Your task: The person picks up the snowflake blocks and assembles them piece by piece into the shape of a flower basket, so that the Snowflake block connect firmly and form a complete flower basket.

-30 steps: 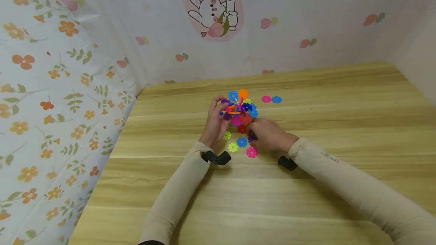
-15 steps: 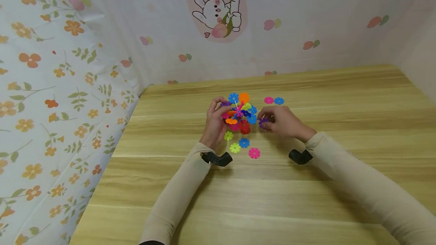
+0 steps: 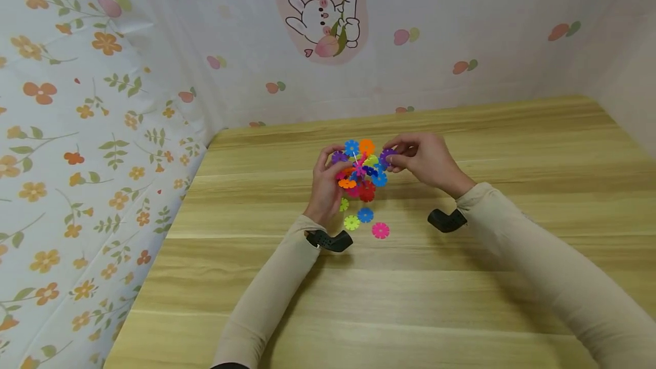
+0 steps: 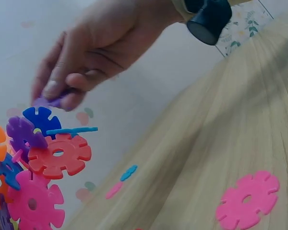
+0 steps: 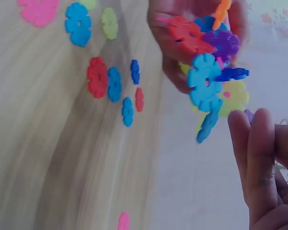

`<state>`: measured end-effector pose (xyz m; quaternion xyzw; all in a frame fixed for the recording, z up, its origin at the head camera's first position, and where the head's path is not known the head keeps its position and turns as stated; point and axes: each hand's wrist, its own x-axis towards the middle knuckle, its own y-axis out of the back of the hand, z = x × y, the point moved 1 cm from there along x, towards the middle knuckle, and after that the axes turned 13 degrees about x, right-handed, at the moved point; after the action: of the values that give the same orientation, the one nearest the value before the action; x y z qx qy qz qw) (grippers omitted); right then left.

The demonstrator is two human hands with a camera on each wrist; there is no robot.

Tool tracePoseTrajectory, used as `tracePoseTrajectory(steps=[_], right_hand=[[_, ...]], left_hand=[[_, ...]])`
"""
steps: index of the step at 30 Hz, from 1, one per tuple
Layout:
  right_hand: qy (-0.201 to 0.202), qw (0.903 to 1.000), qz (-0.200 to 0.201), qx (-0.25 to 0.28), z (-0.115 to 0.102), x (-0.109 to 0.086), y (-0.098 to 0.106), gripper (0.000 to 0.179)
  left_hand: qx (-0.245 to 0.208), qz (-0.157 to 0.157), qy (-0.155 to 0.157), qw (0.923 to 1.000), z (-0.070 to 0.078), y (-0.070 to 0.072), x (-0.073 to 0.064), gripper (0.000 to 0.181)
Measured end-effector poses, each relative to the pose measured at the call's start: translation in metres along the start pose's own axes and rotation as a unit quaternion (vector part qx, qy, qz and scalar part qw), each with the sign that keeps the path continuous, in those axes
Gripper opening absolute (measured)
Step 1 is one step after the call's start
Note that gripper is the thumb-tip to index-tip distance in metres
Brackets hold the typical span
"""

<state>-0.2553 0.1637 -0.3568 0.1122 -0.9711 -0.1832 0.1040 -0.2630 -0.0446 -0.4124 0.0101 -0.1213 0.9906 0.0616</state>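
The fingers of a right hand (image 3: 429, 163) pinch a purple disc (image 3: 385, 156), with a multicoloured cluster of discs (image 3: 360, 171) lying toward eight o'clock, gripped by the left hand (image 3: 325, 184) above the worktop (image 3: 384, 312). Round, without a long axis, the purple disc shows its flat face in the head view; contact with the cluster is unclear.

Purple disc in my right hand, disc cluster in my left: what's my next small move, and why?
Probably line the purple disc up with a notch on the cluster: your right hand pinches it beside the cluster, which your left hand holds.
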Motion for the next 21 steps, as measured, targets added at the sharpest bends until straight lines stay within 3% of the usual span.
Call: tracePoseTrajectory(steps=[5, 9, 16, 21], right_hand=[[0.011, 0.9994, 0.03, 0.015, -0.0011, 0.0043, -0.0054, 0.019], [0.016, 0.9984, 0.045, 0.028, -0.0011, 0.0052, -0.0084, 0.019], [0.064, 0.997, 0.042, -0.01, -0.0031, 0.0041, -0.0076, 0.008], [0.065, 0.9969, 0.041, -0.02, -0.0057, 0.0015, -0.0107, 0.011]], left_hand=[[0.005, -0.017, -0.005, 0.9998, -0.0026, -0.0021, -0.0016, 0.04], [0.016, -0.009, -0.006, 0.9998, -0.0053, -0.0023, -0.0022, 0.051], [0.016, -0.005, -0.012, 0.9998, -0.0078, -0.0026, -0.0024, 0.053], [0.014, 0.002, -0.011, 0.9998, -0.0091, -0.0045, -0.0024, 0.057]])
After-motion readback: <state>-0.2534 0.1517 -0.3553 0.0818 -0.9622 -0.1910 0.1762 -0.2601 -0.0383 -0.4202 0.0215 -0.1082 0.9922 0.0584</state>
